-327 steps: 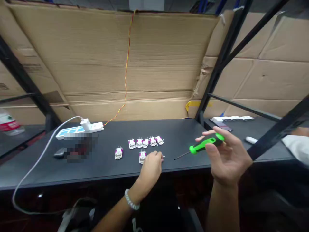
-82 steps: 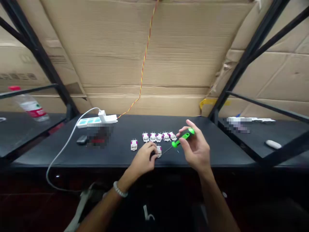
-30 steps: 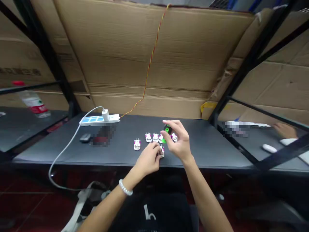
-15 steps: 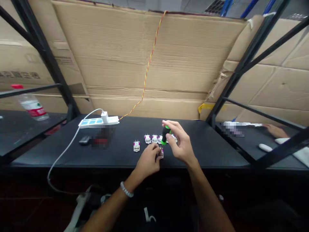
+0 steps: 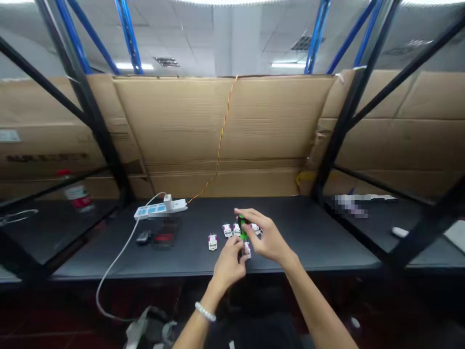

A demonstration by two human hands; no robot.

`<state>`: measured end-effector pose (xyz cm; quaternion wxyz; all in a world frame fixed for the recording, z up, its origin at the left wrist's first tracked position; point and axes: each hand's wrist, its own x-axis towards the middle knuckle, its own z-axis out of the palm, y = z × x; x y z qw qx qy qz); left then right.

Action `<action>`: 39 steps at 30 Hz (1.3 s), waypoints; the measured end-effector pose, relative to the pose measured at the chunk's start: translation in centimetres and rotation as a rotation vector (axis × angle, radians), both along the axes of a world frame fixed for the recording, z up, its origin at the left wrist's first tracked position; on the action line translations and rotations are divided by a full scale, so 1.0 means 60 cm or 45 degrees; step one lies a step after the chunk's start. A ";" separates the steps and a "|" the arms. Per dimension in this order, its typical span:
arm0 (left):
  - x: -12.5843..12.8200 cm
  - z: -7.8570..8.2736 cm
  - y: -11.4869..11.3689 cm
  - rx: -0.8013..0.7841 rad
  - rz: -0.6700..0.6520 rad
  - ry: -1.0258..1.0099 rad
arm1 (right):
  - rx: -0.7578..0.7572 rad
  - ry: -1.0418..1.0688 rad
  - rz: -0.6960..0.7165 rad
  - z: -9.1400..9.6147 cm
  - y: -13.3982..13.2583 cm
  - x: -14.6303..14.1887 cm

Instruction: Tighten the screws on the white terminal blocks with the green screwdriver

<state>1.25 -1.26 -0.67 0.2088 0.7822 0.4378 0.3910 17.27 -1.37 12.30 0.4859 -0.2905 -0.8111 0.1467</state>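
Screwdriver (image 5: 241, 228): lower centre of the frame, nearly upright, handle on top, shaft beside a small white part (image 5: 247, 250).
Right hand (image 5: 267, 237): grip grasping the screwdriver's handle, fingers over the top, probably for turning and pressing.
Left hand (image 5: 229, 264): fingers curled by the white part's left side, seemingly steadying it; whether the grip clasps it, I cannot tell.
Other parts (image 5: 227, 230): higher up on the desk (image 5: 308, 247), likely kept aside for working room.

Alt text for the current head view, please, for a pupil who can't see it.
A right hand holds a green-and-black screwdriver pointing down at a small white part, which the left hand steadies on a dark table. Similar parts lie nearby; a white power strip sits farther left.
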 end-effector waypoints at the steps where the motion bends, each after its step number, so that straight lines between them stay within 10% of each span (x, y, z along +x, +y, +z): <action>1: 0.000 0.000 -0.001 -0.004 -0.003 0.006 | -0.013 -0.009 -0.002 0.000 -0.001 0.000; 14: 0.000 0.007 -0.011 -0.001 -0.039 0.052 | 0.219 0.121 -0.368 -0.033 -0.013 0.000; 28: 0.002 0.012 -0.021 -0.030 -0.005 0.103 | -0.013 0.028 -0.077 -0.026 -0.003 0.022; 39: -0.002 0.019 -0.022 -0.103 -0.062 0.121 | 0.032 0.015 -0.170 -0.025 -0.004 0.031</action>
